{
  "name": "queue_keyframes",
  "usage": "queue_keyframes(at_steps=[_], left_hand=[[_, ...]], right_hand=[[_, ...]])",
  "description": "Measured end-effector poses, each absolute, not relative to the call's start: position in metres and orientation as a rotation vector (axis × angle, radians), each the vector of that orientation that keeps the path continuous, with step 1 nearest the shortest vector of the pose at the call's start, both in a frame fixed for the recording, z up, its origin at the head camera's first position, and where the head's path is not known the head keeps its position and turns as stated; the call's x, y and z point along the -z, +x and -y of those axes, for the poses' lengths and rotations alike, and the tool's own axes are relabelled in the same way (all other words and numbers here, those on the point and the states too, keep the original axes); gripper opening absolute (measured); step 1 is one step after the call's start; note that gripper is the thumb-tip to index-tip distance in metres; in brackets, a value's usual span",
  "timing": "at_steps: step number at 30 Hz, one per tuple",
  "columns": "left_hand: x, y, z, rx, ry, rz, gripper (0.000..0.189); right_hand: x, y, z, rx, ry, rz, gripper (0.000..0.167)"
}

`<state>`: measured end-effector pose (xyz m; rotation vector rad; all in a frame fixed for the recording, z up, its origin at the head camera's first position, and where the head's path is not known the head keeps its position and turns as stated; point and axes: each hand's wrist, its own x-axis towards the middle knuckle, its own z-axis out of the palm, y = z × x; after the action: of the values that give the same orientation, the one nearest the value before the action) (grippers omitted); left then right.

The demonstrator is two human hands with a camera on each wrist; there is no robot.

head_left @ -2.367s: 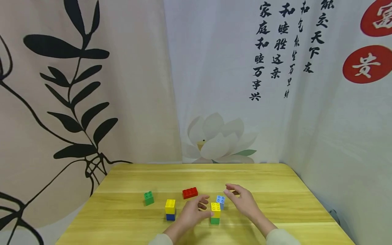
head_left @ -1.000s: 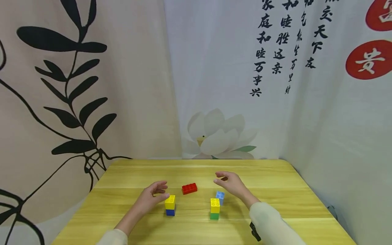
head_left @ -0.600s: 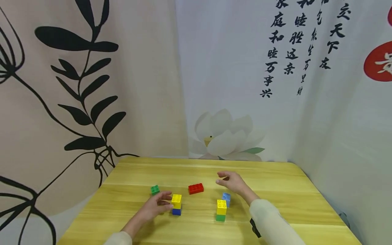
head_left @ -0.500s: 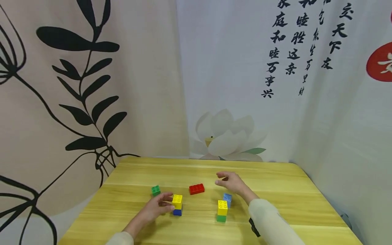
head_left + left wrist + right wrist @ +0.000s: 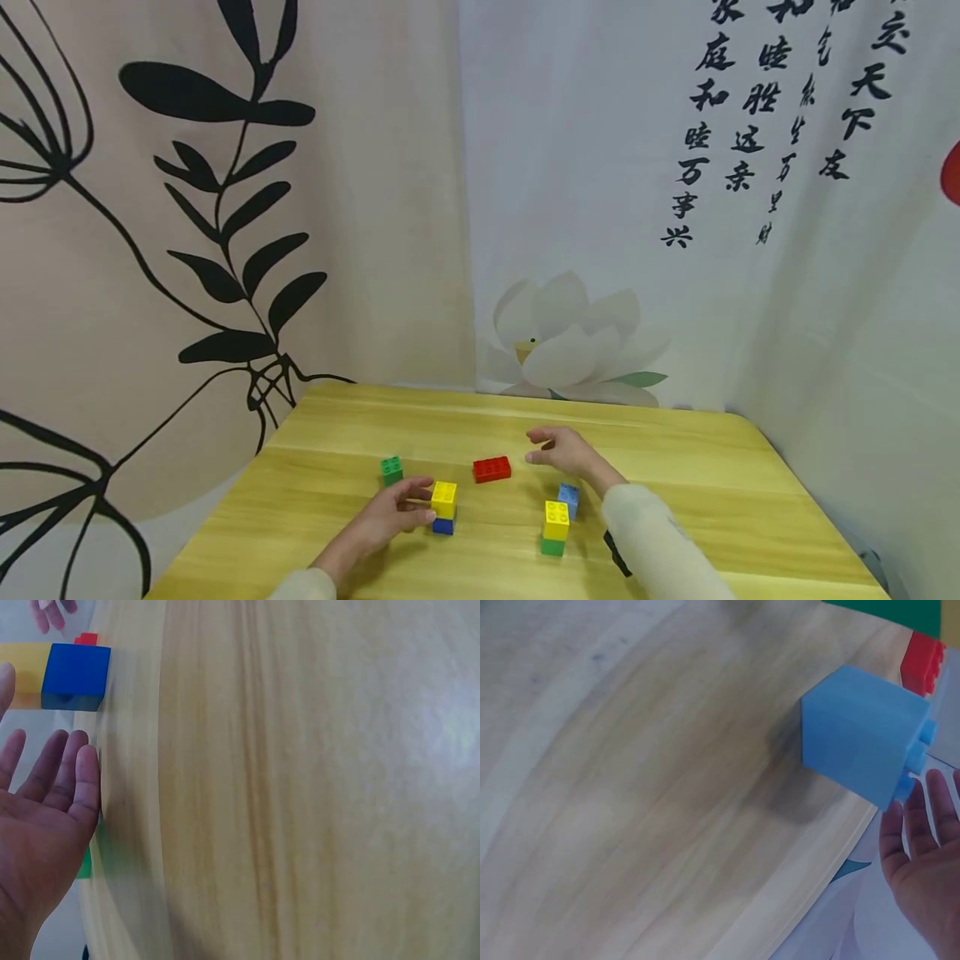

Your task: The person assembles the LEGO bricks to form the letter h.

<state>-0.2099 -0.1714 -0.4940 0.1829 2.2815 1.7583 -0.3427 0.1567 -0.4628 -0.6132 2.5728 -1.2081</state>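
In the head view my left hand point(image 5: 386, 518) is at the left side of a two-block stack, a yellow block point(image 5: 444, 500) on a dark blue block point(image 5: 443, 527). Its fingers are loosely extended; the left wrist view shows a gap between the fingertips and the blue block point(image 5: 76, 675). Above the table, my right hand point(image 5: 567, 454) hangs with relaxed fingers, behind a light blue block point(image 5: 568, 500). In the right wrist view its fingers point(image 5: 919, 825) appear beside the studs of that light blue block point(image 5: 862, 739). Neither hand holds anything.
A second stack, a yellow block point(image 5: 557, 519) on a green block point(image 5: 552, 547), stands in front of the light blue block. A red block point(image 5: 491, 469) lies between the hands, and a small green block point(image 5: 392, 471) behind the left hand. The wooden table point(image 5: 675, 483) meets a printed curtain.
My left hand has moved left from the yellow-and-green stack to the yellow-and-blue stack. My right hand has shifted slightly back and left. The head view has turned a little; the blocks keep their arrangement.
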Motion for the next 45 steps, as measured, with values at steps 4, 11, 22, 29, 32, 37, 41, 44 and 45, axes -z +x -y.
queue_keyframes(at_steps=[4, 11, 22, 29, 32, 37, 41, 44, 45], left_hand=[[0.496, -0.209, 0.171, -1.758, 0.186, -2.295, 0.066], [0.501, -0.211, 0.17, -1.746, 0.239, -2.306, 0.067], [0.504, -0.212, 0.171, -1.753, 0.218, -2.296, 0.066], [0.505, -0.212, 0.17, -1.747, 0.206, -2.307, 0.065], [0.503, -0.212, 0.168, -1.728, 0.197, -2.316, 0.065], [0.501, -0.212, 0.166, -1.713, 0.179, -2.323, 0.067], [0.502, -0.211, 0.165, -1.737, 0.207, -2.315, 0.064], [0.501, -0.21, 0.165, -1.734, 0.215, -2.326, 0.061], [0.5, -0.21, 0.165, -1.727, 0.212, -2.333, 0.06]], right_hand=[[0.464, -0.346, -0.149, 1.182, -0.672, -2.548, 0.046], [0.47, -0.355, -0.138, 1.148, -0.696, -2.488, 0.046], [0.488, -0.362, -0.128, 1.113, -0.668, -2.426, 0.05], [0.494, -0.363, -0.121, 1.058, -0.709, -2.458, 0.046], [0.494, -0.361, -0.12, 1.014, -0.718, -2.496, 0.04], [0.494, -0.357, -0.121, 0.973, -0.727, -2.538, 0.029], [0.491, -0.355, -0.126, 0.975, -0.736, -2.549, 0.029], [0.489, -0.354, -0.132, 0.984, -0.761, -2.547, 0.028], [0.489, -0.354, -0.133, 0.988, -0.77, -2.544, 0.028]])
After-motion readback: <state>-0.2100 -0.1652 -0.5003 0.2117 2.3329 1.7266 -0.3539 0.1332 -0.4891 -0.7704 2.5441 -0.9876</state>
